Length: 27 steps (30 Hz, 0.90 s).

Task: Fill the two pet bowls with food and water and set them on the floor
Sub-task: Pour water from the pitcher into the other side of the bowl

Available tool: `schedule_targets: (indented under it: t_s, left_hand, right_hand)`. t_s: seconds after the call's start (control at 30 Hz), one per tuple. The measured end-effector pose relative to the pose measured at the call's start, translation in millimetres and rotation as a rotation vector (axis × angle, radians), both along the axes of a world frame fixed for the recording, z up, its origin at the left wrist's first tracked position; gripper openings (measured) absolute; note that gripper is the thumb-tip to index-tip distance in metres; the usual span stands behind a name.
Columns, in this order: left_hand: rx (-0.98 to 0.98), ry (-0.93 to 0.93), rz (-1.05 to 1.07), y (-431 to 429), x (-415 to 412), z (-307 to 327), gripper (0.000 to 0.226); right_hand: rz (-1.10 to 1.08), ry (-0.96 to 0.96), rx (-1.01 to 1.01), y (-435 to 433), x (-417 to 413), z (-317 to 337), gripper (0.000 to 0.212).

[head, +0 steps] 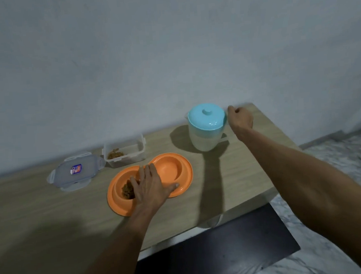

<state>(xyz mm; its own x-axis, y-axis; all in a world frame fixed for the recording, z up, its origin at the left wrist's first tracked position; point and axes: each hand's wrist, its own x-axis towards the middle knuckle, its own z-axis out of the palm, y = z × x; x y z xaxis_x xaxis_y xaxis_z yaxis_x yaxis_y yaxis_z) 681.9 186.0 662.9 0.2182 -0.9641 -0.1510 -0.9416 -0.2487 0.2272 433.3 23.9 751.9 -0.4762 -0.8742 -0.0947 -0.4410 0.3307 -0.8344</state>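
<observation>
Label (76, 169) illegible; left hand (151, 189) rests on bowls (174, 168).

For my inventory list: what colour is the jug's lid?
Light blue lid, clearest in the head view.

Two bowls (173, 169); one jug (205, 139), tub (124, 160), lid (74, 174)

An orange double pet bowl (178, 171) is laid flat on the table (243, 175), with brown food (126, 190) heaped in its left well and the right well empty. Behind it to the right, a translucent jug (205, 139) capped with a pale blue lid (206, 118) is stood upright.
</observation>
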Motion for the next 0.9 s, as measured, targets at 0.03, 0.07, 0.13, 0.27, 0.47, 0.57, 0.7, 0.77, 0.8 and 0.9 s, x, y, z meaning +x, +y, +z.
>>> schedule_targets:
  t_s: [0.03, 0.07, 0.13, 0.27, 0.47, 0.57, 0.7, 0.77, 0.8, 0.9]
  left_hand:
    - [0.011, 0.009, 0.013, 0, -2, -2, 0.118]
    - [0.020, 0.013, 0.022, 0, -2, -3, 0.120]
    - [0.022, 0.006, 0.024, 1, -3, -4, 0.121]
    - [0.006, 0.010, 0.025, 0, -2, -2, 0.120]
    - [-0.003, 0.030, 0.038, 1, -2, -4, 0.119]
    - [0.001, 0.034, 0.044, 1, -2, -3, 0.117]
    - [0.000, 0.037, 0.056, 3, -3, -4, 0.116]
    - [0.003, 0.045, 0.055, 3, -3, -4, 0.116]
    - [0.006, 0.049, 0.056, 2, -2, -4, 0.116]
    - [0.016, 0.058, 0.053, 2, -2, -3, 0.117]
  right_hand:
    - [-0.012, -0.049, 0.012, -3, -1, -7, 0.050]
    - [-0.032, -0.106, 0.026, -5, 0, -13, 0.054]
    - [-0.078, -0.224, 0.049, -7, 3, -22, 0.056]
    - [-0.151, -0.391, 0.057, -10, 10, -28, 0.046]
    - [-0.140, -0.370, 0.092, -12, 6, -41, 0.044]
    - [-0.125, -0.349, 0.081, -6, 9, -36, 0.044]
    - [-0.098, -0.345, 0.055, 4, 11, -24, 0.027]
    - [-0.081, -0.361, 0.045, 7, 12, -21, 0.023]
    - [-0.064, -0.363, 0.041, 9, 13, -19, 0.023]
    - [0.002, -0.320, 0.013, 12, 16, -12, 0.025]
